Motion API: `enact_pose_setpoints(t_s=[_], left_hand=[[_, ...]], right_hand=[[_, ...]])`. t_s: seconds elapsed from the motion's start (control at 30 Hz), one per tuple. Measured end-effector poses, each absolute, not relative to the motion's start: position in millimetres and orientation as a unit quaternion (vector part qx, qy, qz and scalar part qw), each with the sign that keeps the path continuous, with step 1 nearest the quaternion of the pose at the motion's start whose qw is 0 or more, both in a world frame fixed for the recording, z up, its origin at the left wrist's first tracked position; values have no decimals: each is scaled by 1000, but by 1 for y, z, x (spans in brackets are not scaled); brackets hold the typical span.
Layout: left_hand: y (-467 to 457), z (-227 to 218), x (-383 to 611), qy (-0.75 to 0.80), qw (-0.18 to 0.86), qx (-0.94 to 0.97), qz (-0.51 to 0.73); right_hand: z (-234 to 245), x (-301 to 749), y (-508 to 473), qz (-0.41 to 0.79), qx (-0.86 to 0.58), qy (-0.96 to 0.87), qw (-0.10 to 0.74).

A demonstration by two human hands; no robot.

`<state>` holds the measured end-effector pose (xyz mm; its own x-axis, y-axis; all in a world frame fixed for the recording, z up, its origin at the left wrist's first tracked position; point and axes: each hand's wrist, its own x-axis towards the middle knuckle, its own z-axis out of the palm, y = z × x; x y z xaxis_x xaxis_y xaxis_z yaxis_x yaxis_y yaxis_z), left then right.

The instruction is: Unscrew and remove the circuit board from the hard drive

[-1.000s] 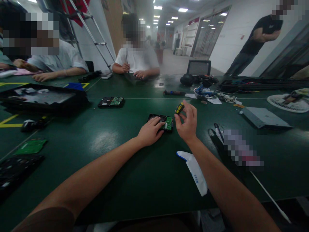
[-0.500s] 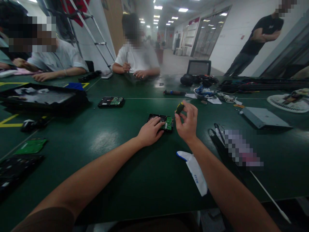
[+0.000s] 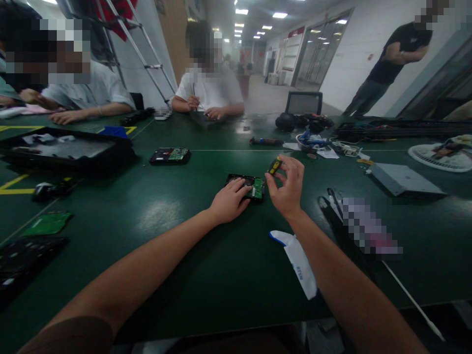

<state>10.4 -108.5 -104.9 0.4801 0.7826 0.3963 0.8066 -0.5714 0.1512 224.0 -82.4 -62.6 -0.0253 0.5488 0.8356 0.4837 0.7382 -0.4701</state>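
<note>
A hard drive [image 3: 258,188] with a green circuit board lies on the green table in front of me. Across its top rests my left hand [image 3: 230,200], fingers stretched out flat and the thumb near its front edge, covering much of the drive. My right hand [image 3: 287,189] is closed on a screwdriver [image 3: 275,166] with a yellow and black handle, pinched between thumb and fingers beside the drive's right end. The handle is tilted; I cannot make out the shaft or its tip. Below my right wrist is a white cloth-like strip with blue edging [image 3: 300,268].
A second hard drive [image 3: 170,155] lies farther back to the left, near a black tray [image 3: 121,150]. At left are a green circuit board [image 3: 47,222] and black drives [image 3: 25,258]. A grey metal box [image 3: 405,179] stands at right. People sit across the table.
The screwdriver handle has turned in my right fingers, showing more of its yellow, and my right hand has shifted very slightly. My left hand stays on the hard drive.
</note>
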Motion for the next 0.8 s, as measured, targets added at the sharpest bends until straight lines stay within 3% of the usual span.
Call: enact_pose_setpoints(t_s=[0.8], left_hand=[[-110, -103, 10, -463, 23, -859, -218]], right_hand=[[-69, 227, -79, 28, -387, -713, 583]])
